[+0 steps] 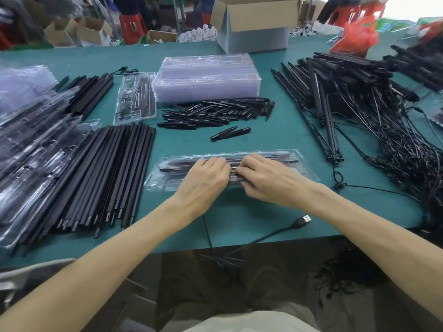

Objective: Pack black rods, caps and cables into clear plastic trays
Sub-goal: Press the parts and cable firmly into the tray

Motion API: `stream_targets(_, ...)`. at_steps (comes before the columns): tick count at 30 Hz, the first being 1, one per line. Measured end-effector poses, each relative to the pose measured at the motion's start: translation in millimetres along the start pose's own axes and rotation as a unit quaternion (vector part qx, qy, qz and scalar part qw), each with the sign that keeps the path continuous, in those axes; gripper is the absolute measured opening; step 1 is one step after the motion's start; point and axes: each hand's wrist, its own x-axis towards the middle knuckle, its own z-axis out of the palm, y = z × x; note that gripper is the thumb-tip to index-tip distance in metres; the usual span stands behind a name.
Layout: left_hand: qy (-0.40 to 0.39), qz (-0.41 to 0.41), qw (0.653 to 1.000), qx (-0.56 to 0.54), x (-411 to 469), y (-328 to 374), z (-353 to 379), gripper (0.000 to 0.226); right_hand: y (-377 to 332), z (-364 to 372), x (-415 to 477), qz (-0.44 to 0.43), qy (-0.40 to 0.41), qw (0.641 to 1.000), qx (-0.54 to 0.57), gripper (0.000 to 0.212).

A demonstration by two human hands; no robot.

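A clear plastic tray point(304, 167) lies crosswise on the green table in front of me, with black rods in its slots. Both hands rest on its middle. My left hand point(206, 177) lies palm down with fingers bent onto the tray. My right hand point(261, 178) lies beside it, fingertips pressing a black rod into the tray. A cable with a USB plug point(303, 221) runs off the table's front edge. Loose black rods point(105, 173) lie at the left, black caps point(215, 112) in the middle, cabled rods point(354, 97) at the right.
A stack of empty clear trays point(206, 77) stands behind the caps, with one filled tray point(135, 98) to its left. Packed trays point(26, 140) pile up at the far left. A cardboard box point(254, 22) and a red bag point(354, 37) sit at the back.
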Motion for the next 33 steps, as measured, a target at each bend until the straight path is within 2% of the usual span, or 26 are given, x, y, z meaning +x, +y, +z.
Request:
stream_targets(6,-0.039,0.004,0.999,-0.030,10,-13,-8,0.017,4,-8,1,0.025,-0.036,0.999,0.027,0.024)
stream_targets(8,-0.047,0.000,0.997,-0.054,15,-17,-12,0.017,6,-8,3,0.034,-0.056,0.998,0.008,0.033)
stream_targets(10,-0.050,-0.005,0.997,-0.052,16,-18,-16,0.018,5,-4,6,0.042,-0.047,0.998,-0.027,0.025)
stream_targets(11,-0.047,-0.008,0.997,-0.054,16,-17,-17,0.017,4,-1,7,0.046,-0.029,0.998,-0.044,0.014)
stream_targets(15,0.011,0.013,1.000,-0.025,14,-11,-19,0.006,-3,6,11,0.049,0.034,0.995,-0.084,0.008)
stream_targets(16,0.025,0.020,0.999,-0.010,13,-10,-19,0.010,-3,7,11,0.040,0.038,0.995,-0.088,0.002)
stream_targets(20,0.058,0.039,0.997,0.042,12,-5,-10,0.024,3,8,10,0.015,0.047,0.995,-0.089,0.011)
stream_targets(23,0.081,0.048,0.995,0.038,11,-2,-4,0.027,2,10,9,0.007,0.056,0.995,-0.080,0.012)
stream_targets(33,0.123,0.061,0.991,0.006,9,-2,-3,0.019,2,9,8,-0.010,0.069,0.996,-0.053,0.023)
